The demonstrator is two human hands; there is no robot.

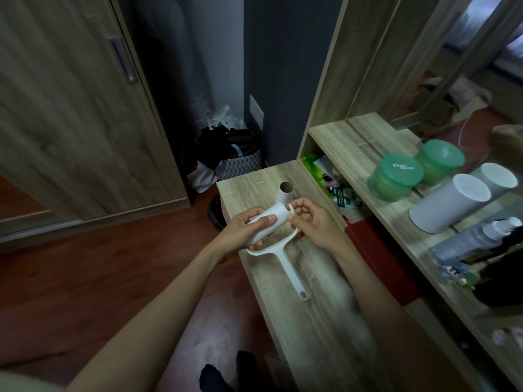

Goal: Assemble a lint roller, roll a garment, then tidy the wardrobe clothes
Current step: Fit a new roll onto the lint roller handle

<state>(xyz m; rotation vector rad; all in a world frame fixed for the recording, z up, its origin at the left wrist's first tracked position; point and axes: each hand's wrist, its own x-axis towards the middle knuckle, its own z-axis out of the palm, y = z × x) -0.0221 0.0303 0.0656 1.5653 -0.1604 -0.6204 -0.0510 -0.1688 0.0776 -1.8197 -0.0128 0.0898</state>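
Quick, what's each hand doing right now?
Left hand: closed around the white roll.
Right hand: fingers pinching one end of the roller frame at the roll's end.

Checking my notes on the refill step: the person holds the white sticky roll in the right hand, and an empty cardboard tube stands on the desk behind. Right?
Not quite: the head view shows the white sticky roll gripped in the left hand; the right hand holds the roller frame. The empty cardboard tube does stand on the desk behind.

Head-worn view, angled steeply down, close over desk [297,306]
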